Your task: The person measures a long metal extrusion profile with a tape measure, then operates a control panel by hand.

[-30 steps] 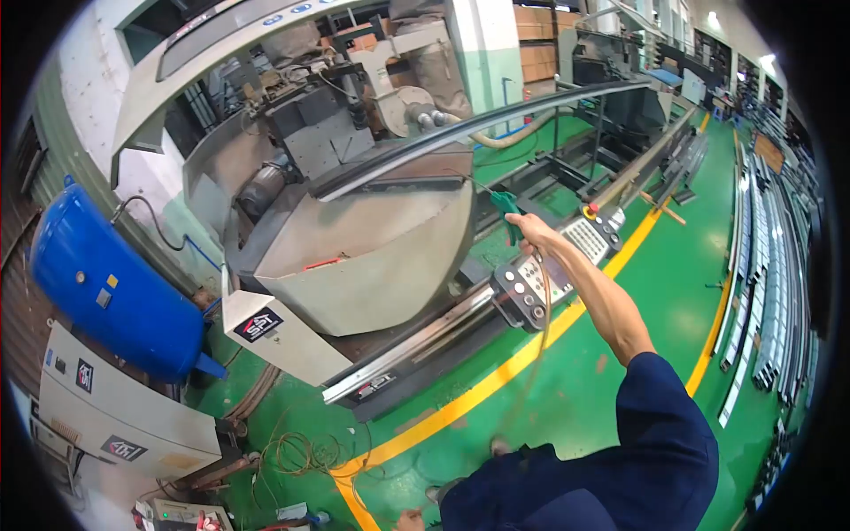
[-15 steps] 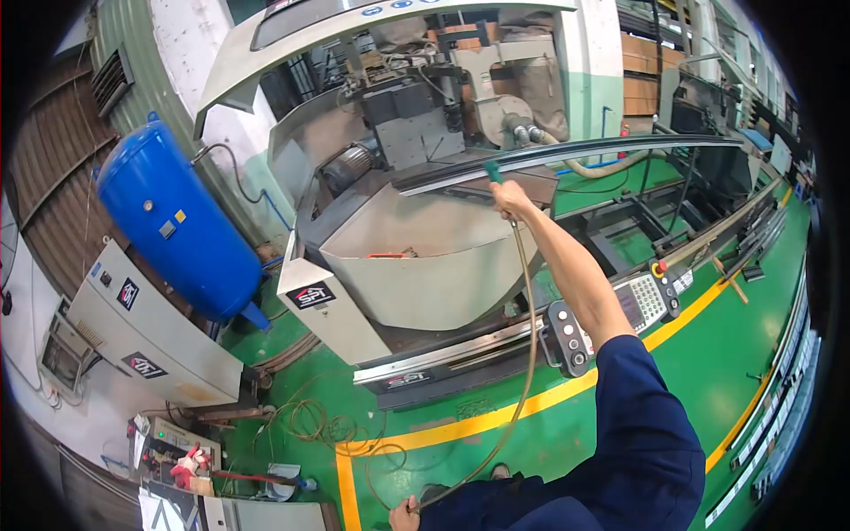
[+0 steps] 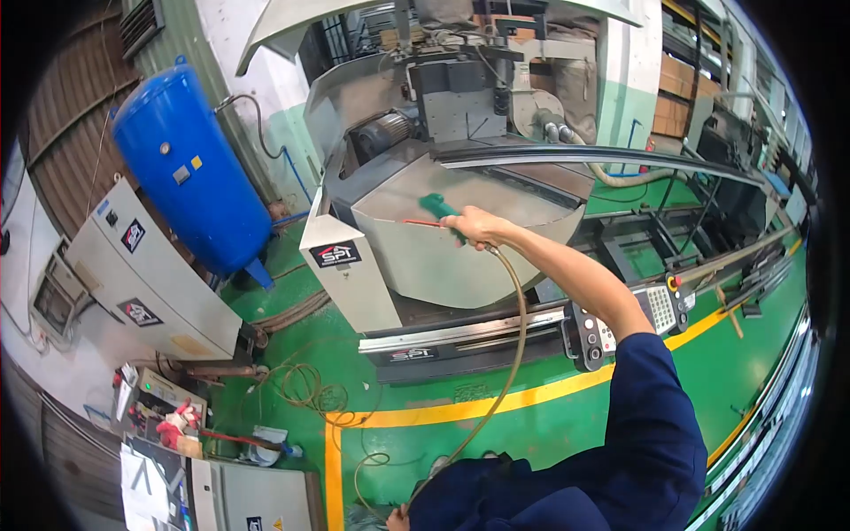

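Observation:
My right hand (image 3: 478,227) is closed around a green air blow gun (image 3: 434,205), held over the front rim of the saw machine's pale guard (image 3: 469,270). The nozzle points to the left and is blurred. From the gun's handle a yellowish air hose (image 3: 521,327) drops in a curve towards my body. My left hand (image 3: 398,519), partly cut off at the bottom edge, is closed on the lower part of that hose. Behind the gun, a long dark metal profile (image 3: 602,157) lies across the machine and out to the right.
A control panel (image 3: 633,314) with buttons stands by my right forearm. To the left are a blue tank (image 3: 195,177) and a grey cabinet (image 3: 155,274). Loose hose coils (image 3: 310,389) lie on the green floor near a yellow line (image 3: 478,407). Long profiles (image 3: 770,442) lie at right.
My right hand has brought the blow gun down and left, from the profile to the guard's rim. The view has shifted, and my left hand sits lower in it.

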`<state>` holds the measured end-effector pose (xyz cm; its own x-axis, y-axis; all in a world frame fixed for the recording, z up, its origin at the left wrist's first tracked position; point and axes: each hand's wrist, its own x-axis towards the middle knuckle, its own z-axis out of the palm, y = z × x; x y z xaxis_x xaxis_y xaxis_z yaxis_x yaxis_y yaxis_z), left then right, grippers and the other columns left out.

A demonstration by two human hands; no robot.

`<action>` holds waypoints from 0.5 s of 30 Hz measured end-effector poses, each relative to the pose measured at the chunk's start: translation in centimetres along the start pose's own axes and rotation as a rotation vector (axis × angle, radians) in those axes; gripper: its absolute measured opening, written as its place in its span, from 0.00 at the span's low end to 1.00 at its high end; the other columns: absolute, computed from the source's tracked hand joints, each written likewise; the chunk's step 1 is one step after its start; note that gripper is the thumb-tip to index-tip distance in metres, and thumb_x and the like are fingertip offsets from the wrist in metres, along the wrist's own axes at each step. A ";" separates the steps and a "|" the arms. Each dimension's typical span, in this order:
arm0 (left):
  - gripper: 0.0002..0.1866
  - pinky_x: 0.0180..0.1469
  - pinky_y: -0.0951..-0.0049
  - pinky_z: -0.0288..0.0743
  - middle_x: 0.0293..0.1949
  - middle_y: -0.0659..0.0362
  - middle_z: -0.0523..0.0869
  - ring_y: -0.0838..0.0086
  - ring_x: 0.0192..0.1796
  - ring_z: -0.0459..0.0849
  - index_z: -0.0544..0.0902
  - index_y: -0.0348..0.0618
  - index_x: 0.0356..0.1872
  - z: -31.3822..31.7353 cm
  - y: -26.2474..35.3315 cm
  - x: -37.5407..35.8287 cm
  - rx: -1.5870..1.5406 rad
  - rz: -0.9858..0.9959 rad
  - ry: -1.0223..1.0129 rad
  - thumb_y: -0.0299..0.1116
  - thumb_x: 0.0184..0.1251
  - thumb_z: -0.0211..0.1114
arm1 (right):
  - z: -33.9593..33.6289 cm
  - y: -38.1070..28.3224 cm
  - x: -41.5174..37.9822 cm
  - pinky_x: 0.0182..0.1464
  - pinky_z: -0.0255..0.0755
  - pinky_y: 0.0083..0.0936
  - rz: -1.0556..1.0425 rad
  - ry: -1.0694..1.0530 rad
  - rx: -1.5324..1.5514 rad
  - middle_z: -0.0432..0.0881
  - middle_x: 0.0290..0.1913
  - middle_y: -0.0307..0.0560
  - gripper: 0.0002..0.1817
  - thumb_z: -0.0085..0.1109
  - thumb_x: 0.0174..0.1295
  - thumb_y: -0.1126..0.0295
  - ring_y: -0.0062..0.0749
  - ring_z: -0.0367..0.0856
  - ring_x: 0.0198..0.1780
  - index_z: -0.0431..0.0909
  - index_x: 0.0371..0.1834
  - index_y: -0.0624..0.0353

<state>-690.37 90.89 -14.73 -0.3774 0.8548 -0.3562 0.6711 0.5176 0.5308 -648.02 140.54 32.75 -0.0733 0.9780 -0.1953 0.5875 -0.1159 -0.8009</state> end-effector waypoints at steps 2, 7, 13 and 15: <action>0.17 0.42 0.48 0.74 0.32 0.44 0.86 0.47 0.38 0.85 0.83 0.43 0.42 1.0 -1.3 0.2 -0.021 -0.064 0.014 0.47 0.65 0.62 | 1.0 -0.1 -1.0 0.12 0.60 0.25 -0.021 0.030 -0.092 0.78 0.23 0.44 0.23 0.51 0.67 0.51 0.23 0.67 0.12 0.78 0.38 0.66; 0.19 0.40 0.48 0.73 0.28 0.44 0.85 0.48 0.35 0.86 0.84 0.41 0.32 2.1 -3.4 3.0 -0.049 -0.114 0.011 0.50 0.63 0.66 | 5.2 -2.0 -3.6 0.14 0.63 0.28 -0.041 -0.139 -0.118 0.76 0.25 0.45 0.25 0.50 0.69 0.50 0.25 0.68 0.12 0.74 0.40 0.67; 0.26 0.45 0.48 0.76 0.33 0.44 0.87 0.43 0.40 0.84 0.85 0.40 0.36 -2.3 -2.2 8.1 0.123 0.173 -0.106 0.56 0.73 0.53 | 9.3 -5.0 0.6 0.23 0.75 0.41 -0.313 0.165 -0.078 0.77 0.17 0.52 0.25 0.50 0.65 0.54 0.38 0.78 0.14 0.73 0.35 0.74; 0.27 0.45 0.49 0.76 0.32 0.44 0.87 0.44 0.41 0.85 0.85 0.39 0.37 -3.4 -1.4 9.4 0.103 0.200 -0.105 0.56 0.73 0.53 | 10.0 -5.8 4.2 0.26 0.77 0.44 -0.190 0.147 -0.175 0.75 0.14 0.52 0.27 0.50 0.65 0.53 0.42 0.82 0.17 0.75 0.33 0.75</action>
<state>-696.98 98.33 -16.23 -0.1658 0.9284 -0.3325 0.7895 0.3270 0.5193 -659.77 143.61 30.89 -0.0849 0.9955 0.0429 0.7055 0.0904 -0.7029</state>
